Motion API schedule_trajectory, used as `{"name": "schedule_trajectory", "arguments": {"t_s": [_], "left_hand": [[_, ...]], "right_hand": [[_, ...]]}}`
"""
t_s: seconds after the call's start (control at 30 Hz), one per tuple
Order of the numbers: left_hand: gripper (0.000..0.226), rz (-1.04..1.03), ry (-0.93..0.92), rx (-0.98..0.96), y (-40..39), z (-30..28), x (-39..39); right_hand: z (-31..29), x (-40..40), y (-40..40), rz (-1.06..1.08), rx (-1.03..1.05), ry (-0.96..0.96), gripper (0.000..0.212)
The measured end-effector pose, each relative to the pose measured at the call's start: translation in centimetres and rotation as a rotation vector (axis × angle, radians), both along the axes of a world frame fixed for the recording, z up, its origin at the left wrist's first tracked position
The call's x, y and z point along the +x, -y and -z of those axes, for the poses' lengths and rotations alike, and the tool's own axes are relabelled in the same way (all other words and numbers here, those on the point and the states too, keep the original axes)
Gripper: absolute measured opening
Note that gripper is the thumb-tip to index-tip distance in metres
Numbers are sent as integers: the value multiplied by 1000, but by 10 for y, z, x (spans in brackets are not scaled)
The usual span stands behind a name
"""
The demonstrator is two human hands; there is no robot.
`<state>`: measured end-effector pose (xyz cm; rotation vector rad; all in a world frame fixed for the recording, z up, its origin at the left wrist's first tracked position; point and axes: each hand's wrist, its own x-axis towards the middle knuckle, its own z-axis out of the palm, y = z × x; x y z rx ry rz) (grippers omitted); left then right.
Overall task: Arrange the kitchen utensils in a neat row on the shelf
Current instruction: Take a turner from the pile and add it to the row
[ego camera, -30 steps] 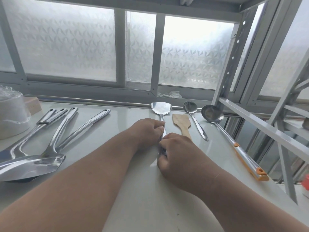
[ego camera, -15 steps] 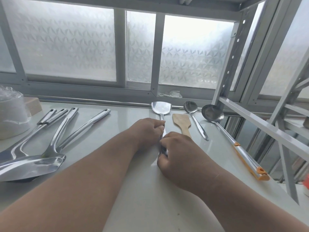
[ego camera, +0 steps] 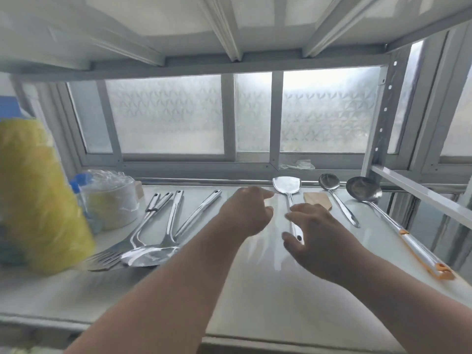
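Observation:
A steel turner [ego camera: 287, 186] lies straight on the white shelf [ego camera: 255, 290], blade toward the window. To its right lie a wooden spatula [ego camera: 316, 199], a steel spoon [ego camera: 337, 198] and a long ladle with an orange-tipped handle [ego camera: 398, 226]. My left hand [ego camera: 246, 210] hovers just left of the turner, fingers loose, holding nothing. My right hand [ego camera: 316, 231] is spread open over the turner's handle end, partly hiding it and the wooden spatula. At the left a loose bunch of steel utensils [ego camera: 158, 226] fans out, heads toward me.
A yellow bag [ego camera: 35, 195] fills the left edge, blurred. Beside it stands a plastic-wrapped white roll [ego camera: 112, 200] with blue-capped bottles behind. A frosted window runs along the back. The rack's upright posts and a crossbar [ego camera: 419, 190] close the right side; another shelf hangs overhead.
Both hands have let go of the turner's handle and opened; the left has drifted left. The view has pulled back and up, bringing the yellow bag and upper shelf into sight.

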<state>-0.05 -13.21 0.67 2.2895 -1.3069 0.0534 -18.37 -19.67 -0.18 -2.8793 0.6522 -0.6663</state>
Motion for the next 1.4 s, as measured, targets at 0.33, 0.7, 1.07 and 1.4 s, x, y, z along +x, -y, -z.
{"name": "schedule_trajectory", "arguments": {"t_s": [0.33, 0.7, 1.07, 1.4], "left_hand": [[66, -110, -27, 460, -198, -13, 16], [35, -235, 260, 274, -233, 15, 10], [23, -350, 195, -89, -221, 25, 30], [18, -145, 113, -686, -222, -26, -6]], "right_hand": [[5, 54, -90, -244, 9, -96, 41], [15, 69, -117, -260, 90, -225, 40], [18, 36, -94, -202, 90, -199, 51], [12, 33, -80, -174, 63, 151, 76]]}}
